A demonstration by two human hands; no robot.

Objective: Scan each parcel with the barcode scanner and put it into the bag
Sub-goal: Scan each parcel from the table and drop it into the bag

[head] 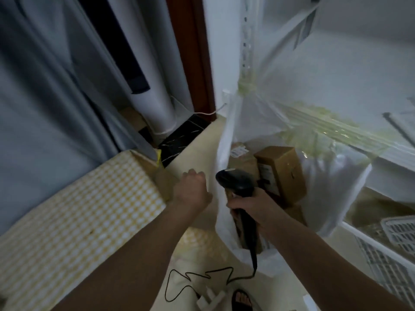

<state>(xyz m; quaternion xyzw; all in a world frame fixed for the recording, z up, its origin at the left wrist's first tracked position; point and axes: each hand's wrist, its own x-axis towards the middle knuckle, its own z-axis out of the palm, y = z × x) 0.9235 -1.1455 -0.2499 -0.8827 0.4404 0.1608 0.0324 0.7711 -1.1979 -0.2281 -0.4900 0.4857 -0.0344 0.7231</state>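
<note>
2 boxes (283,169) sit in the white bag (224,153) at centre right, taped open for easy dropping. The right hand (253,209) grips the scanner (235,182) over them. The left hand (193,189) curls at the bag's edge (probably holding it wide; blur hides the fingers). More parcels lie partly hidden below.
</note>
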